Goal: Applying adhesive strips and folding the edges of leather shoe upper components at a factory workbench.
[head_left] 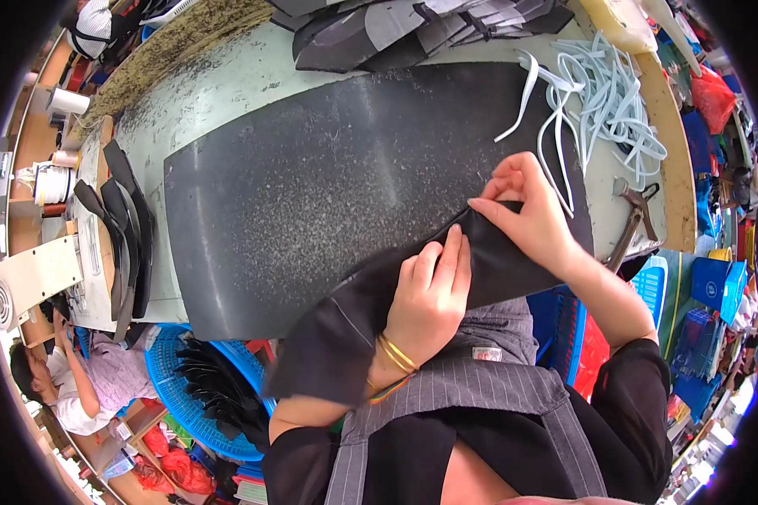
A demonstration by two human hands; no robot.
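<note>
A long strip of black leather-like material [320,345] lies along the near edge of a dark grey work mat [253,168] and drapes over my left forearm. With thumb and forefinger, my right hand [526,206] pinches the strip's upper edge near its right end. My left hand [432,295], a gold bangle at its wrist, rests palm down on the strip. Its fingers are stretched toward the pinched edge, and its thumb is mostly hidden. Pale scuffs and specks cover the mat's middle.
Light blue strips [606,101] are heaped at the far right, with a hammer [627,223] below them. Stacked dark pieces [413,34] lie at the back. Curved black pieces [126,227] stand at left, above a blue basket [173,404]. A person [84,379] sits at lower left.
</note>
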